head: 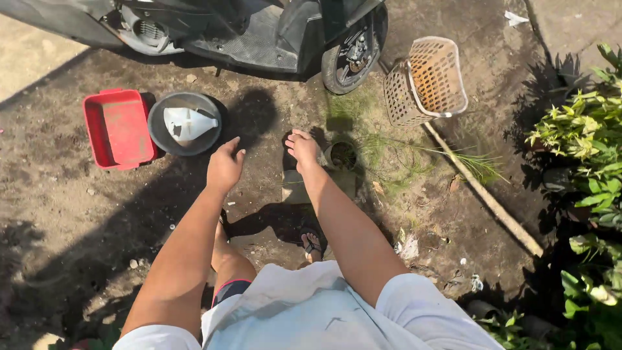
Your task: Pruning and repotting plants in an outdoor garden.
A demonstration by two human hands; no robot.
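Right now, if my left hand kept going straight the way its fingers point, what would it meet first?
Probably the round grey basin with the white scoop in it: your left hand points up and slightly left toward its near rim. Height above the ground is hard to judge.

A red rectangular tray (pixel 118 128) lies on the bare dirt ground (pixel 78 220), with a round grey basin (pixel 185 123) just beside it on the right. A white funnel-like piece (pixel 186 123) rests inside the basin. A dark scooter (pixel 259 32) stands at the top edge, one wheel (pixel 350 58) on the ground. A perforated beige basket (pixel 426 81) lies on its side near the wheel. A long pole (pixel 483 191) runs diagonally. Green leafy plants (pixel 593 162) line the right edge.
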